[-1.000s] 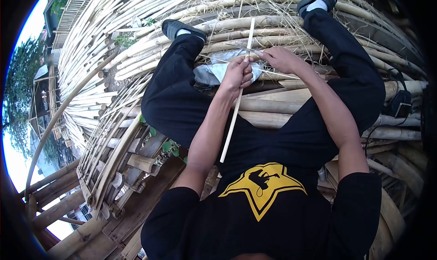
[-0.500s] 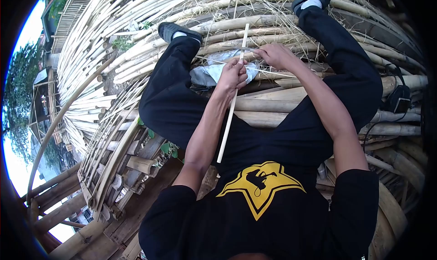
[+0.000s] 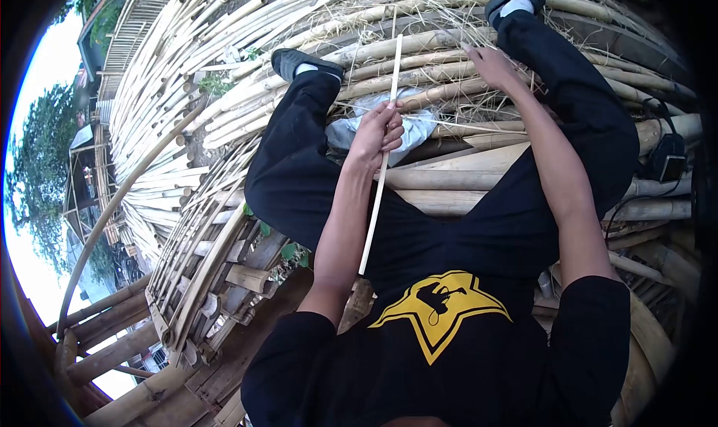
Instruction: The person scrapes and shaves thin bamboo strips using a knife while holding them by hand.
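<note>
My left hand [image 3: 379, 131] is closed around a long, pale bamboo strip [image 3: 375, 221], which runs from near my lap up past my fist. To the right and farther up, my right hand [image 3: 493, 66] is closed on a knife [image 3: 462, 44]; its blade is apart from the strip and hard to make out against the straw. Below and behind my left hand lies a pale, crumpled plastic sheet or cloth [image 3: 419, 126].
Bamboo poles [image 3: 441, 180] lie under and between my legs, with straw and shavings [image 3: 456, 34] scattered beyond. A stack of split bamboo [image 3: 202, 251] is at the left. A black device with a cable [image 3: 668, 161] sits beside my right leg.
My right hand has moved away from the strip, up and to the right, taking the knife with it. The left hand keeps its grip on the strip. The whole view has shifted slightly.
</note>
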A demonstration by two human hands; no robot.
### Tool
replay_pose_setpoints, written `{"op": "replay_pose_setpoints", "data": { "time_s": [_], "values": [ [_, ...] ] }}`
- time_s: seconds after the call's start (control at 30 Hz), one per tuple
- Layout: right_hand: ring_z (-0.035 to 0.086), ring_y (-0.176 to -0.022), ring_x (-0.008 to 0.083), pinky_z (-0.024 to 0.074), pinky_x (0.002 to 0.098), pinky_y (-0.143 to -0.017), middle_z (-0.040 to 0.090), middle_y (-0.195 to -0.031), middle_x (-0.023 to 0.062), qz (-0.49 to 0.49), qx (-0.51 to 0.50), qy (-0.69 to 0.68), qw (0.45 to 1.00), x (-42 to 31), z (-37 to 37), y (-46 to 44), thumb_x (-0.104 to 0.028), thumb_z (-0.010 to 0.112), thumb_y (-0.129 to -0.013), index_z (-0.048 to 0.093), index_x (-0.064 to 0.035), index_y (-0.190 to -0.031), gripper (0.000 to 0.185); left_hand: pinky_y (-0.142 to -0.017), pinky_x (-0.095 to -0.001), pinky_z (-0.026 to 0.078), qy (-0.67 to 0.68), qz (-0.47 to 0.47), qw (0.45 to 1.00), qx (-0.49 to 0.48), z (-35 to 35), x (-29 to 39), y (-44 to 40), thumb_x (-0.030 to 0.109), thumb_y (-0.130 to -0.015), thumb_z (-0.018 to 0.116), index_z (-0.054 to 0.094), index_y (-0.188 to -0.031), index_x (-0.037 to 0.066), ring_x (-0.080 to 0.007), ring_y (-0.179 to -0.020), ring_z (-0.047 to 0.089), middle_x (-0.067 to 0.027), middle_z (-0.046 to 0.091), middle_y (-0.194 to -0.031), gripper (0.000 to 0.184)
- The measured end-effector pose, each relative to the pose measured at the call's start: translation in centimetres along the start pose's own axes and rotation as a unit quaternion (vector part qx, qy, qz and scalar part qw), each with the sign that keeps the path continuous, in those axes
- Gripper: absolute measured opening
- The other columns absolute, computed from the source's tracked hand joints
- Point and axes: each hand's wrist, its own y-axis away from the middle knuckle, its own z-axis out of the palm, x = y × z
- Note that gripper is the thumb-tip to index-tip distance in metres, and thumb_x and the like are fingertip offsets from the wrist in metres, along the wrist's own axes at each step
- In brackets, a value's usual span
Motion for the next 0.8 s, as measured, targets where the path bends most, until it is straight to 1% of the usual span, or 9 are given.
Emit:
{"op": "replay_pose_setpoints", "data": {
  "time_s": [0.03, 0.07, 0.1, 0.23, 0.33, 0.47, 0.53, 0.63, 0.8],
  "values": [
    [0.060, -0.085, 0.0427, 0.0451, 0.0477, -0.079, 0.063, -0.085, 0.0278, -0.030, -0.033, -0.028, 0.999, -2.3, 0.4, 0.4, -0.054, 0.033, -0.096, 0.064, 0.0025, -0.087, 0.065, -0.033, -0.0169, 0.020, -0.026, -0.015, 1.000, -0.003, 0.5, -0.2, -0.9, 0.016, -0.101, 0.041, 0.048, -0.106, 0.002, -0.0024, -0.040, 0.026, 0.0026, 0.037, -0.062, 0.017],
    [0.059, -0.079, 0.0415, 0.0446, 0.0461, -0.076, 0.063, -0.080, 0.0262, -0.020, -0.080, -0.042, 0.996, -4.5, 0.4, 1.2, -0.056, 0.032, -0.095, 0.061, 0.0032, -0.080, 0.067, -0.033, -0.0172, 0.022, -0.027, -0.033, 0.999, -0.009, 1.3, -0.1, -1.0, 0.018, -0.101, 0.042, 0.049, -0.105, 0.002, -0.0024, -0.040, 0.028, 0.0024, 0.039, -0.062, 0.018],
    [0.058, -0.076, 0.0394, 0.0440, 0.0457, -0.074, 0.062, -0.078, 0.0239, -0.040, -0.100, -0.060, 0.992, -5.7, 1.1, 1.5, -0.054, 0.034, -0.096, 0.059, 0.0031, -0.081, 0.064, -0.033, -0.0176, 0.023, -0.041, -0.033, 0.999, 0.004, 2.0, -0.3, -0.8, 0.020, -0.100, 0.043, 0.050, -0.104, 0.002, -0.0025, -0.039, 0.029, 0.0021, 0.041, -0.063, 0.019],
    [0.059, -0.080, 0.0394, 0.0441, 0.0482, -0.074, 0.062, -0.083, 0.0241, -0.090, -0.148, -0.008, 0.985, -9.3, 1.4, 3.5, -0.048, 0.036, -0.097, 0.060, 0.0018, -0.089, 0.055, -0.032, -0.0190, 0.026, -0.104, 0.008, 0.993, 0.048, 1.4, -1.6, -1.4, 0.023, -0.099, 0.047, 0.051, -0.101, 0.004, -0.0033, -0.038, 0.033, 0.0012, 0.046, -0.065, 0.020],
    [0.057, -0.078, 0.0416, 0.0431, 0.0478, -0.072, 0.061, -0.082, 0.0238, -0.148, -0.136, 0.000, 0.980, -10.2, 2.0, 4.8, -0.043, 0.039, -0.097, 0.056, 0.0022, -0.091, 0.049, -0.031, -0.0196, 0.026, -0.120, 0.032, 0.992, 0.035, 0.8, -1.8, -1.9, 0.023, -0.099, 0.048, 0.052, -0.103, 0.004, -0.0038, -0.036, 0.034, 0.0016, 0.047, -0.065, 0.020],
    [0.057, -0.083, 0.0418, 0.0428, 0.0492, -0.075, 0.060, -0.086, 0.0232, -0.134, -0.177, 0.008, 0.975, -10.6, 1.7, 5.6, -0.040, 0.037, -0.098, 0.054, 0.0011, -0.092, 0.045, -0.031, -0.0202, 0.024, -0.123, 0.059, 0.987, 0.088, 1.4, -2.2, -2.2, 0.023, -0.099, 0.048, 0.052, -0.108, 0.005, -0.0036, -0.036, 0.033, 0.0023, 0.045, -0.064, 0.021],
    [0.057, -0.082, 0.0429, 0.0427, 0.0504, -0.075, 0.060, -0.084, 0.0233, -0.157, -0.160, 0.001, 0.975, -10.4, 1.8, 5.9, -0.039, 0.038, -0.098, 0.053, 0.0009, -0.091, 0.044, -0.031, -0.0203, 0.022, -0.176, 0.087, 0.974, 0.111, 1.5, -2.2, -2.3, 0.023, -0.099, 0.048, 0.052, -0.113, 0.005, -0.0027, -0.036, 0.030, 0.0042, 0.041, -0.061, 0.023],
    [0.056, -0.081, 0.0436, 0.0427, 0.0508, -0.074, 0.060, -0.083, 0.0237, -0.182, -0.120, 0.013, 0.976, -9.8, 2.2, 5.6, -0.038, 0.038, -0.098, 0.054, 0.0006, -0.090, 0.043, -0.031, -0.0202, 0.020, -0.152, 0.083, 0.982, 0.080, 1.7, -1.9, -1.8, 0.023, -0.099, 0.048, 0.052, -0.117, 0.006, -0.0018, -0.036, 0.028, 0.0062, 0.037, -0.058, 0.025],
    [0.056, -0.079, 0.0435, 0.0427, 0.0495, -0.072, 0.060, -0.080, 0.0249, -0.100, -0.078, 0.030, 0.991, -5.1, 1.2, 2.4, -0.037, 0.036, -0.099, 0.057, 0.0026, -0.085, 0.046, -0.031, -0.0197, 0.019, -0.133, 0.025, 0.988, 0.067, 2.2, -1.9, 0.2, 0.023, -0.100, 0.048, 0.052, -0.120, 0.006, -0.0011, -0.036, 0.025, 0.0077, 0.032, -0.056, 0.027]
  ]
}}
